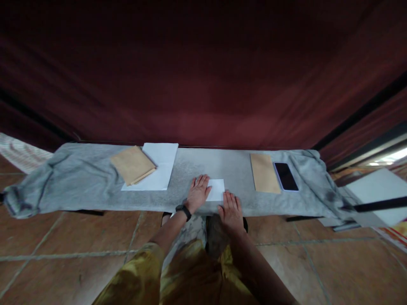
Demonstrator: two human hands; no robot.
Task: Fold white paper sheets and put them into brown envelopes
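A small white sheet of paper (216, 189), perhaps folded, lies flat on the grey cloth (190, 159) in front of me. My left hand (198, 192) rests on its left part, fingers stretched out flat and pointing away from me. At the paper's right edge lies my right hand (231, 208), its fingers extended and its fingertips by the lower right corner. Neither hand grips anything. The part of the paper under my left palm is hidden.
On the left, several brown envelopes (132, 164) lie over larger white sheets (163, 163). One brown envelope (265, 173) lies on the right beside a phone (286, 176) with a dark screen. A dark red curtain (203, 106) hangs behind the cloth-covered bench; tiled floor (95, 237) shows below.
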